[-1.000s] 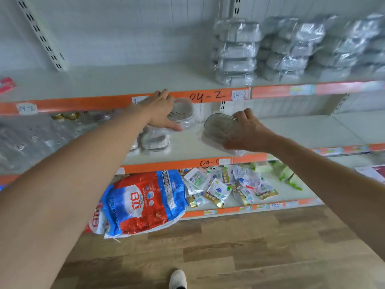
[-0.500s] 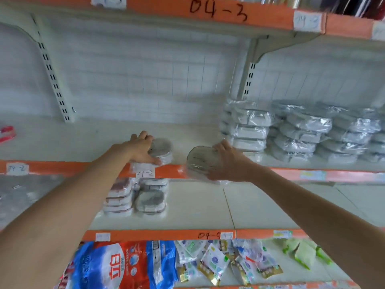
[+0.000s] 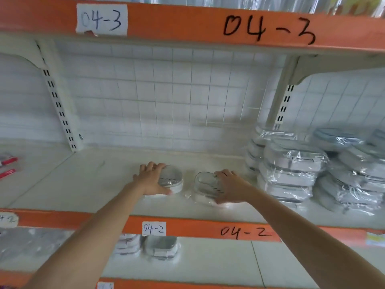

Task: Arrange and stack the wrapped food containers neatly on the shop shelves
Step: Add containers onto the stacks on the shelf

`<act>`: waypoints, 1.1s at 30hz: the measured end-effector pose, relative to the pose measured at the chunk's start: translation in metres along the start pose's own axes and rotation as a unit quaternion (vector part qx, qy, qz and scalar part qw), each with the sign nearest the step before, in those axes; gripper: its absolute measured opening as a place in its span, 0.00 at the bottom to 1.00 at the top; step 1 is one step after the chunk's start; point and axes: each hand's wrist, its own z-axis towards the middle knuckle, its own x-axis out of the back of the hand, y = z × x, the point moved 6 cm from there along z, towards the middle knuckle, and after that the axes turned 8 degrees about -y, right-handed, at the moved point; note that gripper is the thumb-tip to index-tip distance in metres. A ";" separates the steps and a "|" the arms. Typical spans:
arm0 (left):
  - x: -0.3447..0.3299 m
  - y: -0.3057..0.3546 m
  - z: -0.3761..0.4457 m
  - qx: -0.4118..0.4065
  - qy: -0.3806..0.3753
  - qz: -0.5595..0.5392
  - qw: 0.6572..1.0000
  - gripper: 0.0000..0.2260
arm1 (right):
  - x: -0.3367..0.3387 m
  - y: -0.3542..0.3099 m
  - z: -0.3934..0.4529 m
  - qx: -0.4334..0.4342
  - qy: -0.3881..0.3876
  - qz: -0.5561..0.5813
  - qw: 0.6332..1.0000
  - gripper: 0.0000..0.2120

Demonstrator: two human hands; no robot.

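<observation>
Two oval wrapped food containers sit side by side on the white shelf (image 3: 93, 184) marked 04-2. My left hand (image 3: 153, 179) grips the left container (image 3: 174, 178) from its left side, fingers over the lid and thumb along the front. My right hand (image 3: 230, 187) holds the right container (image 3: 205, 183) from its right side, with loose wrap spread beneath it. Both containers rest on the shelf surface with a small gap between them.
Tall stacks of wrapped containers (image 3: 291, 167) fill the same shelf to the right, with more (image 3: 354, 170) beyond. Red items (image 3: 7, 165) lie at the far left. On the shelf below stand short stacks of containers (image 3: 160, 246). An orange 04-3 shelf edge (image 3: 187, 24) runs overhead.
Both hands have carried their containers up from the lower shelf and over the orange edge, and set them down on the 04-2 shelf. The camera has tilted upward.
</observation>
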 end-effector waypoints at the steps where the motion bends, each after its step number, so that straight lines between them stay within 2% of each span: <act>1: 0.001 0.001 0.004 0.006 0.009 -0.009 1.000 0.44 | 0.002 0.002 0.010 0.005 -0.008 -0.016 1.000 0.43; 4: 0.002 0.002 0.013 0.037 0.016 -0.028 0.999 0.45 | 0.010 0.012 0.037 0.017 -0.020 -0.027 0.999 0.44; 8: 0.000 -0.004 0.016 0.075 0.016 -0.063 0.995 0.45 | 0.022 0.020 0.067 0.027 -0.014 0.031 0.999 0.43; 13: -0.003 -0.006 0.016 0.065 0.026 -0.074 0.995 0.45 | 0.023 0.022 0.087 0.036 0.032 0.127 0.991 0.40; 18: 0.005 -0.007 0.018 0.054 0.039 -0.119 0.991 0.44 | 0.013 0.024 0.084 0.065 0.064 0.156 0.984 0.42; 20: 0.016 -0.003 0.021 0.042 0.059 -0.141 0.987 0.44 | 0.006 0.033 0.078 0.067 0.072 0.282 0.954 0.47; 22: 0.034 0.004 0.024 0.035 0.100 -0.151 0.983 0.42 | -0.006 0.046 0.070 0.035 0.108 0.421 0.900 0.52; 23: 0.046 0.010 0.025 0.028 0.127 -0.161 0.978 0.41 | -0.011 0.049 0.067 0.013 0.128 0.456 0.881 0.52; 26: 0.075 0.036 0.032 -0.015 0.168 -0.174 0.970 0.39 | -0.012 0.047 0.069 -0.004 0.132 0.474 0.871 0.50; 30: 0.077 0.087 0.050 -0.084 0.128 -0.154 0.976 0.41 | -0.014 0.051 0.068 -0.006 0.134 0.490 0.861 0.40; 33: 0.059 0.118 0.069 -0.089 0.088 -0.112 0.986 0.42 | -0.015 0.054 0.068 0.003 0.144 0.512 0.847 0.39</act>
